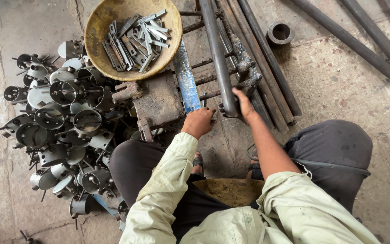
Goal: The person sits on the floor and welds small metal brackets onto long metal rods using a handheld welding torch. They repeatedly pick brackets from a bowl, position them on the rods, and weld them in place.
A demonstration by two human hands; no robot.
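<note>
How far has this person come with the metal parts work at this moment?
Done, apparently: a large pile of cup-shaped metal parts lies at the person's left. In hand: the left hand rests closed at the blue flat bar, and the right hand grips a grey pipe. Left: many flat metal strips wait in the yellow bowl.

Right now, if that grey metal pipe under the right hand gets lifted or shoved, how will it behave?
The pipe looks like rigid steel, so probably stiff and heavy. Being round, it may roll sideways on the frame's crossbars. The right hand grips only its near end, so the far end would likely tip down.
</note>
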